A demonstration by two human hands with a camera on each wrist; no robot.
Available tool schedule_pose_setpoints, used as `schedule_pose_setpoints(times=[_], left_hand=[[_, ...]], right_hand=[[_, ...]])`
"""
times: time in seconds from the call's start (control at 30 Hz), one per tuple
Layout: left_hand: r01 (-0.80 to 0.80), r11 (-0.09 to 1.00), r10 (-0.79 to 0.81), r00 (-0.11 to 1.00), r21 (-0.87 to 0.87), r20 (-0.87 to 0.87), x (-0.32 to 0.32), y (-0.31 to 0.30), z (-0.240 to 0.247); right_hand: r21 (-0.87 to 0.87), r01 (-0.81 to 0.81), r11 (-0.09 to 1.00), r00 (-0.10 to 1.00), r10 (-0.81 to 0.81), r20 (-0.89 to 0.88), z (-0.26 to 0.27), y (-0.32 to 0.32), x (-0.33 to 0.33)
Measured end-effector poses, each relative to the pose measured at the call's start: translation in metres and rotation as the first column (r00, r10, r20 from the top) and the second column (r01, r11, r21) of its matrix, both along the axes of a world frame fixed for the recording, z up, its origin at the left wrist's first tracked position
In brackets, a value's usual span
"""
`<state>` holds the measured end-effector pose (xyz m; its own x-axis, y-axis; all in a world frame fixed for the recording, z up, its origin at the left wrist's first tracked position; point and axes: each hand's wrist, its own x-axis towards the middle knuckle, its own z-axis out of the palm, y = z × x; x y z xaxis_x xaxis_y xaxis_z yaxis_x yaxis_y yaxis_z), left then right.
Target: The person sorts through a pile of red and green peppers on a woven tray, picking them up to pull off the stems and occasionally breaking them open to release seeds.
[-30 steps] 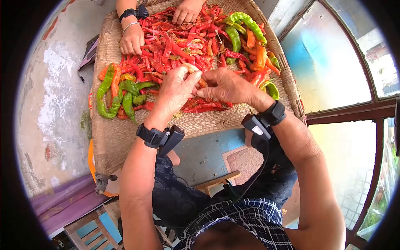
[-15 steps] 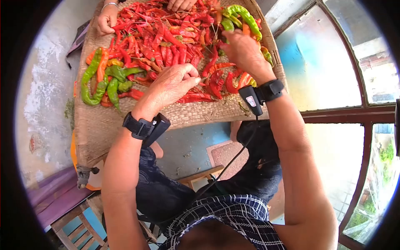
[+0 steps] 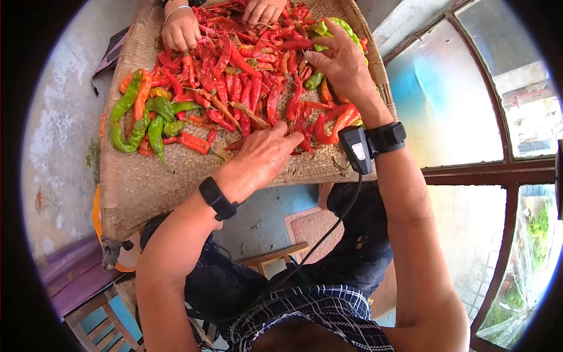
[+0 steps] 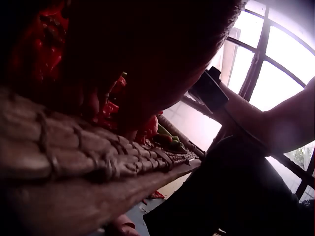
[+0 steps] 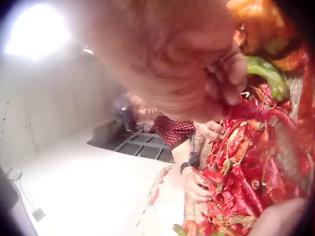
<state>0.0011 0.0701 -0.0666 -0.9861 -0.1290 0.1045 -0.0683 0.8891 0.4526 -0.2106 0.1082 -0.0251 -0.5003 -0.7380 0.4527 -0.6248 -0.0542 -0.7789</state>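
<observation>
My right hand is over the far right of the woven tray, its thumb and fingers on a long red pepper that points left. In the right wrist view a red pepper runs out from below the curled fingers. Near the front rim, my left hand reaches down into the red peppers, fingertips among them. An orange-brown dried pepper lies right by its knuckles. The left wrist view is dark, and I cannot tell whether those fingers pinch a pepper.
Green peppers lie at the tray's left, more green ones at the far right. Another person's two hands work in the pile's far side. A framed window stands close on the right, a wall on the left.
My hands were together over the pile's middle, then parted. The right went to the far right and now has a red pepper; the left dropped toward the front rim. The other person's hands shifted slightly.
</observation>
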Motion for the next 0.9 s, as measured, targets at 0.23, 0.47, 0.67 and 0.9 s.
schedule_pose_setpoints(times=[0.23,0.47,0.67,0.9], left_hand=[[-0.012,0.996,0.013,1.0,-0.092,0.007,-0.004,-0.001,-0.006],[-0.073,0.991,0.083,0.992,0.115,-0.092,0.005,-0.033,0.022],[-0.195,0.808,0.373,0.9,0.556,-0.226,0.01,-0.062,0.045],[-0.203,0.616,0.536,0.816,0.761,-0.216,0.01,-0.07,0.049]], right_hand=[[0.663,0.088,0.743,0.736,0.4,-0.546,-0.026,0.028,0.024],[0.626,0.053,0.778,0.781,0.358,-0.511,-0.026,0.017,0.026],[0.374,-0.272,0.887,0.954,0.3,-0.018,0.004,0.008,-0.001],[0.239,-0.032,0.97,0.911,0.126,-0.392,0.003,0.004,0.019]])
